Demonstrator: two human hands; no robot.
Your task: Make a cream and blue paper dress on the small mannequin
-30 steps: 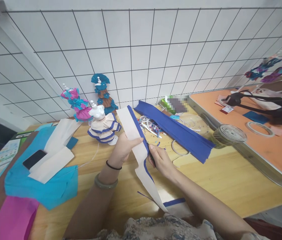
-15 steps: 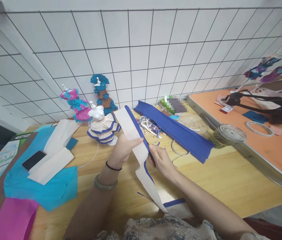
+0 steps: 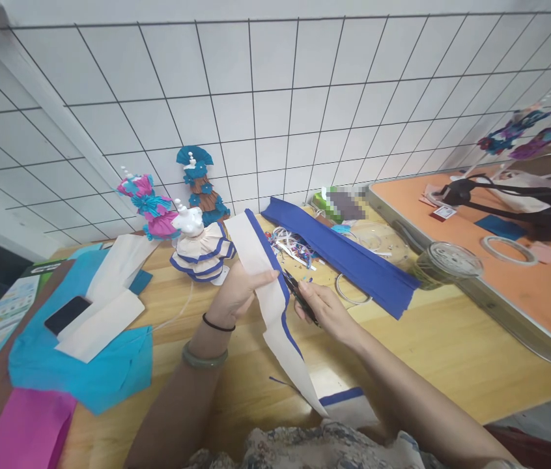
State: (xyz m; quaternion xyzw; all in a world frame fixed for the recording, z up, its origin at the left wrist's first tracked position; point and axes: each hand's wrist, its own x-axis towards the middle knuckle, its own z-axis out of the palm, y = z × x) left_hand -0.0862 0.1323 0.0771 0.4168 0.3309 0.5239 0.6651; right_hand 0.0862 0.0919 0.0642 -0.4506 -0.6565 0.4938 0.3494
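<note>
At the left of the frame, a dark phone (image 3: 67, 315) on turquoise paper (image 3: 80, 384). Left of centre, upright near the wall (image 3: 275, 111), a small figure in a cream dress (image 3: 202, 251). Then, at the centre, the left hand (image 3: 236, 290), closed on a cream strip with a blue edge (image 3: 251, 246), thumb on top near the blue. Seen running from above that hand down to the lower centre, sagging and bending below the grip. Looks very light, soft and limp, likely easy to crease or tear; best pinched flat close to the blue edge, without tugging. Just right of the strip, black scissors (image 3: 305, 303), probably light but stiff, best held by the handles; clasped in the right hand (image 3: 328, 314), tips toward the blue edge. Hard to tell whether touching. Farther right, blue paper (image 3: 339, 251) and a clear tub (image 3: 446, 264).
</note>
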